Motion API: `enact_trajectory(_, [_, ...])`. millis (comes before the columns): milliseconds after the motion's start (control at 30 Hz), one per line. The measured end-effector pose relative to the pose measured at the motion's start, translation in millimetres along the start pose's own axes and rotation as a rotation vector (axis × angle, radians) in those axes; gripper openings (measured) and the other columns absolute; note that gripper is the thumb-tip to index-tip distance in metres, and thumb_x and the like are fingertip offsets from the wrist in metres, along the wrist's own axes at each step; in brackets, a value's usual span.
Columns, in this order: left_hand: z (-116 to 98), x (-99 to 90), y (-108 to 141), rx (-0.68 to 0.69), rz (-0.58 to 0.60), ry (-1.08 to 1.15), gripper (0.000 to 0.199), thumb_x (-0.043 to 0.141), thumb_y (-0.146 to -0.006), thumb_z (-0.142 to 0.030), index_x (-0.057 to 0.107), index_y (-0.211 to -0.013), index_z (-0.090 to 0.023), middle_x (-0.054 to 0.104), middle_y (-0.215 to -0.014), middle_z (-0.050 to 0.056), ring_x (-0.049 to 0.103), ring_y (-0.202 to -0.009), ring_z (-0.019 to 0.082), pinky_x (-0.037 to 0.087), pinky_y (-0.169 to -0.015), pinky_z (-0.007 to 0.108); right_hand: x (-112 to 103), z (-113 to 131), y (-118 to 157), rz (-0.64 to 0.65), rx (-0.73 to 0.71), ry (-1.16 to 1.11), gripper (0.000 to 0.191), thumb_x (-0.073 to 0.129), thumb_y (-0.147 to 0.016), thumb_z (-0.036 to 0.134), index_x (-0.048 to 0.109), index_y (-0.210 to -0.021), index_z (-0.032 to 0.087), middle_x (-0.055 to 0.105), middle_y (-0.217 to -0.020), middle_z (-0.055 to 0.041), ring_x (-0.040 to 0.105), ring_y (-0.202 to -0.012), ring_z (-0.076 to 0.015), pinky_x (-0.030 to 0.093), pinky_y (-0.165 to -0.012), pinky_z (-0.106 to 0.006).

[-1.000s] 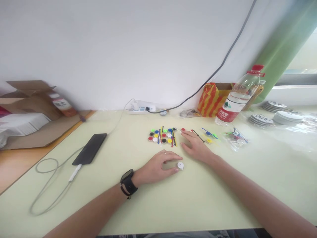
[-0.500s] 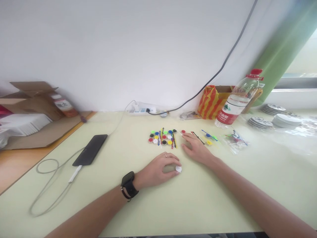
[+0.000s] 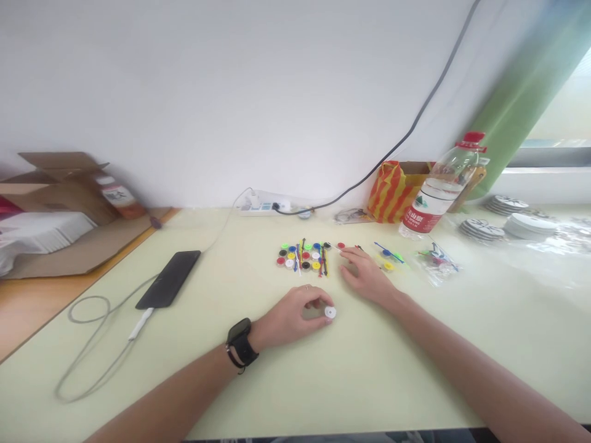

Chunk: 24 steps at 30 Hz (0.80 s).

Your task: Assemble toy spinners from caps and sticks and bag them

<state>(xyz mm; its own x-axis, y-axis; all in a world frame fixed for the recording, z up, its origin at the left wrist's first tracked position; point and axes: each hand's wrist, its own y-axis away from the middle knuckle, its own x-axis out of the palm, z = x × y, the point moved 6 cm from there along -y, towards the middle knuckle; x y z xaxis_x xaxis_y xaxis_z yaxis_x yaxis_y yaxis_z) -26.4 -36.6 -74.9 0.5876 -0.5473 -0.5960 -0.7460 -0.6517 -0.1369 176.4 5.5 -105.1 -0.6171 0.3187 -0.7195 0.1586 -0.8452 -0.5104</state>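
Observation:
My left hand point(image 3: 293, 315), with a black watch on its wrist, pinches a small white round disc point(image 3: 330, 312) between thumb and fingertips, close above or on the table. Farther off, my right hand point(image 3: 364, 275) has its fingers closed around a thin white plastic pointer point(image 3: 336, 248), whose end sticks out to the left. Beside it lies a group of small coloured discs point(image 3: 306, 255) with several plastic arrows point(image 3: 322, 263) among them. A red disc point(image 3: 340, 245) sits just behind the right fingertips. A blue arrow point(image 3: 388, 251) and a yellow disc point(image 3: 388, 266) lie right of that hand.
A clear bag of small parts point(image 3: 436, 261), a large water bottle point(image 3: 425, 203) and stacks of round boards point(image 3: 482, 229) stand at right. On the left are a phone point(image 3: 168, 280) with its charging cable and a cardboard box point(image 3: 69, 184). A power strip point(image 3: 263, 204) lies against the wall.
The left hand has shifted slightly left with the white disc still pinched. My right hand has moved a little to the right, covering more of the black arrow beside it.

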Motion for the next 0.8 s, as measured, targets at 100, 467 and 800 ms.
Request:
enact_trajectory(100, [0, -0.5, 0, -0.007, -0.004, 0.031, 0.017, 0.069, -0.089, -0.036, 0.071, -0.100, -0.022, 0.072, -0.097, 0.004, 0.063, -0.088, 0.019, 0.051, -0.081, 0.031, -10, -3, 0, -0.066, 0.054, -0.028, 0.025, 0.055, -0.094, 0.030, 0.072, -0.107, 0.018, 0.072, -0.114, -0.0137, 0.069, -0.093, -0.0269, 0.058, -0.086, -0.045])
enact_trajectory(467, [0, -1.7, 0, 0.018, -0.018, 0.036, 0.019, 0.067, -0.091, -0.032, 0.070, -0.108, -0.023, 0.071, -0.102, 0.005, 0.064, -0.089, 0.018, 0.051, -0.082, 0.031, -30, 6, -1, -0.123, 0.071, -0.067, 0.022, 0.053, -0.096, 0.032, 0.071, -0.090, 0.021, 0.072, -0.092, -0.0093, 0.062, -0.073, -0.0213, 0.053, -0.068, -0.037])
enact_trajectory(800, [1, -0.3, 0, 0.031, 0.001, 0.028, 0.017, 0.067, -0.091, -0.032, 0.072, -0.105, -0.022, 0.069, -0.101, 0.005, 0.063, -0.089, 0.017, 0.051, -0.082, 0.029, -14, -9, 1, -0.075, 0.102, -0.036, 0.024, 0.056, -0.093, 0.031, 0.070, -0.110, 0.020, 0.070, -0.119, -0.0118, 0.068, -0.093, -0.0252, 0.056, -0.079, -0.040])
